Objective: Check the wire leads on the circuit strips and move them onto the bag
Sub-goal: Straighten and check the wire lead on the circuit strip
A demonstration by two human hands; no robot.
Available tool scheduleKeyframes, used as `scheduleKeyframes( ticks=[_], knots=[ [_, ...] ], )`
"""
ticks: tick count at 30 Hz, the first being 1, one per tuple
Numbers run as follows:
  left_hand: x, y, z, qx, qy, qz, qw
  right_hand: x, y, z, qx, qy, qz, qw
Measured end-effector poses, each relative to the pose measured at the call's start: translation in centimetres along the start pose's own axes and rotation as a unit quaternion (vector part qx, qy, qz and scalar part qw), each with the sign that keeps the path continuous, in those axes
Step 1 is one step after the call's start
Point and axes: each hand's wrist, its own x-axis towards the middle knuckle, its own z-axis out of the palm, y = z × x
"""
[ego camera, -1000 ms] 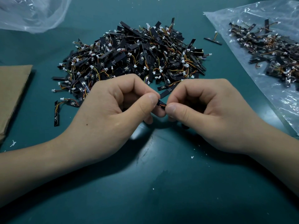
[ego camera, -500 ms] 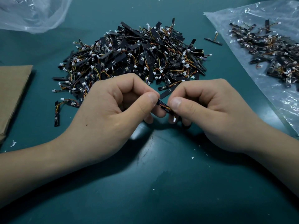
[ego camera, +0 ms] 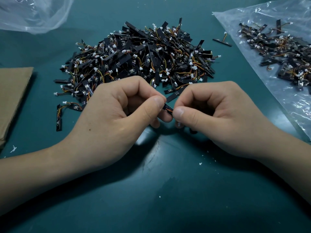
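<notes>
Circuit strip (ego camera: 168, 108) (wires showing) pinched between curled left hand (ego camera: 121, 115) and right hand (ego camera: 212, 115).

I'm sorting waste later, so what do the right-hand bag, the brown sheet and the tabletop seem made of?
Bag: thin clear plastic film, glossy; it crinkles and glints.
Brown sheet: probably cardboard or kraft paper, matte and flat.
Tabletop: smooth teal mat, maybe rubber or vinyl; dull sheen, pale scuffs.
</notes>
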Motion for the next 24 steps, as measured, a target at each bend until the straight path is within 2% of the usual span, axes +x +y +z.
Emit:
scheduleKeyframes(
  ticks=[9, 14, 24],
  knots=[
    [-0.15, 0.15, 0.19, -0.001, 0.007, -0.003, 1.000, -0.26, 0.03, 0.28, -0.059, 0.007, -0.014, 0.998],
    [-0.26, 0.38, 0.61, -0.028, 0.010, -0.009, 1.000, -0.18, -0.01, 0.02, -0.028, -0.004, -0.012, 1.000],
    [-0.24, -0.05, 0.04, -0.002, -0.007, 0.004, 1.000, -0.20, 0.10, -0.03, -0.021, -0.015, -0.017, 1.000]
  ],
)
